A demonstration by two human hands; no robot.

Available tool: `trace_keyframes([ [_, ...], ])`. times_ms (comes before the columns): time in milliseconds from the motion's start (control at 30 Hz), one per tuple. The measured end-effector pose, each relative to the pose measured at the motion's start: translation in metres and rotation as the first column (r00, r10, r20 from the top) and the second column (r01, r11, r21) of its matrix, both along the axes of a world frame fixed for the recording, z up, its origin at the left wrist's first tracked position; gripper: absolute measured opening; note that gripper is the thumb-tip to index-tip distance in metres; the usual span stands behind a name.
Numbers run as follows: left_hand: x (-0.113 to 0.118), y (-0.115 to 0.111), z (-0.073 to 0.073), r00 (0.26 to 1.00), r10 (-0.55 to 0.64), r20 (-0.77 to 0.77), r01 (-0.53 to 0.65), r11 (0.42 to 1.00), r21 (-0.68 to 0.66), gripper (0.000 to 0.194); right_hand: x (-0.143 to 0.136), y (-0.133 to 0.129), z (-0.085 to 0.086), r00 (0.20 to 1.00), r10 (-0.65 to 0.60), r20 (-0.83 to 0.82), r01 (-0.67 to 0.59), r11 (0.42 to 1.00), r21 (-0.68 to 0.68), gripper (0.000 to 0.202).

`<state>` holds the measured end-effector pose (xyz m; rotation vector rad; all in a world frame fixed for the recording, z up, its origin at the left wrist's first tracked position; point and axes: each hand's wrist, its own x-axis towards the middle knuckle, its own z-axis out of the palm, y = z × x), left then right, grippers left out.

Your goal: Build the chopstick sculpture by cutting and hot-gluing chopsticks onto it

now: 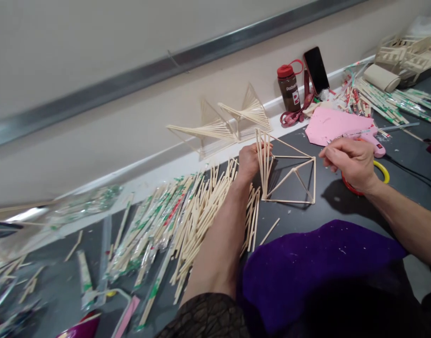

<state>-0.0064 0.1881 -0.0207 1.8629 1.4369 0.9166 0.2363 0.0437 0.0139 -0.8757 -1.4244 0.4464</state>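
Observation:
My left hand (251, 162) grips the upright fan of sticks on the left side of a wooden stick frame (289, 202), its fingers partly hidden behind the sticks. The frame rests on the dark table, with a triangle of sticks inside its open right part. To the right of the frame, my right hand (349, 157) is raised above the table with its fingers curled together; what they hold, if anything, is too small to make out. Beneath that hand lie scissors (381, 170) with red and yellow handles.
Loose sticks (201, 216) and wrapped chopsticks (152, 220) cover the table at left. Finished stick models (219, 131) stand by the wall. Behind my right hand are a pink glue gun (375, 141), pink sheet (337, 124), bottle (289, 91) and phone (316, 70).

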Motion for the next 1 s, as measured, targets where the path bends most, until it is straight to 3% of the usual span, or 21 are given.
trace_keyframes([
  [333,0.019,-0.013,0.001,0.974,-0.037,0.226,0.067,0.99,-0.127,0.037,-0.002,0.013,-0.014,0.996,0.016,0.093,0.002,0.982,-0.19,0.021],
  [533,0.004,-0.026,0.022,0.876,0.121,0.467,-0.011,0.973,-0.231,0.037,-0.002,0.014,-0.016,0.993,0.017,0.115,0.01,0.974,-0.227,0.021],
  [667,0.003,-0.038,0.035,0.825,0.065,0.562,0.13,0.945,-0.3,0.04,-0.003,0.014,-0.018,0.992,0.022,0.125,0.008,0.973,-0.233,0.021],
  [800,0.006,-0.044,0.038,0.794,-0.01,0.607,0.279,0.894,-0.351,0.042,-0.003,0.014,-0.019,0.989,0.02,0.148,0.017,0.969,-0.245,0.021],
  [1000,0.008,-0.043,0.032,0.803,-0.009,0.595,0.33,0.839,-0.433,0.037,-0.004,0.014,-0.018,0.985,0.039,0.168,0.012,0.956,-0.292,0.022],
])
